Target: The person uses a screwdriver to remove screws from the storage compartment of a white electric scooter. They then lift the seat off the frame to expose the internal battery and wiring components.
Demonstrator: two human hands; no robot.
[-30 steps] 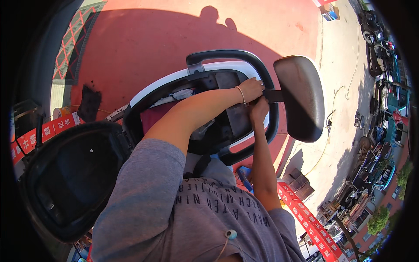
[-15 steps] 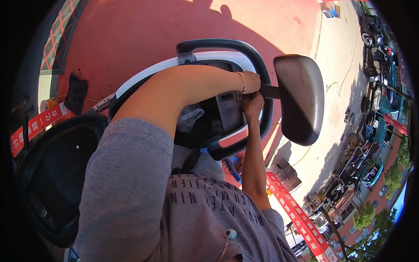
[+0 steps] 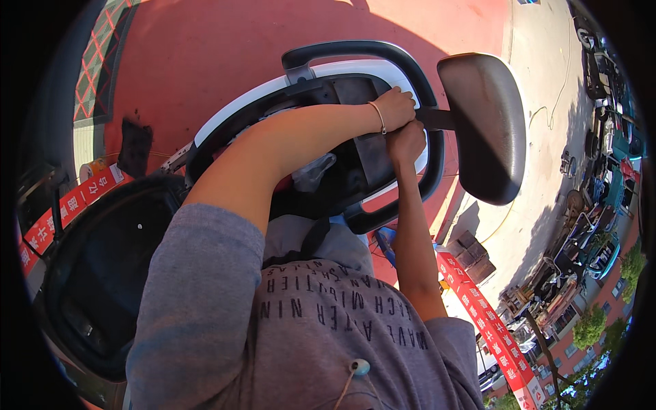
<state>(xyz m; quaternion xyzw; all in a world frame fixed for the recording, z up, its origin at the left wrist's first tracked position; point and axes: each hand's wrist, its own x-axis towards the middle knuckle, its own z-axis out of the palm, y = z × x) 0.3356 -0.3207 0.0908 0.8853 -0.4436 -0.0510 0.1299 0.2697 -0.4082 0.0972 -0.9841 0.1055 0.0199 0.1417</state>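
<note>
Fingers curled, left hand (image 3: 396, 106) just beyond the right hand (image 3: 408, 141), both close in on the left of the backrest (image 3: 485, 130)! What they grip I can't tell; my own hands hide it. And here's the change: my left forearm (image 3: 307, 139) has dropped from its high arc, uncovering more of the open storage compartment (image 3: 311, 92) left of the backrest. Both hands stay at that end, so the work seems to remain there. The bracket (image 3: 437, 119), right beside my fingers, runs from the black rail (image 3: 355, 46) to the backrest.
</note>
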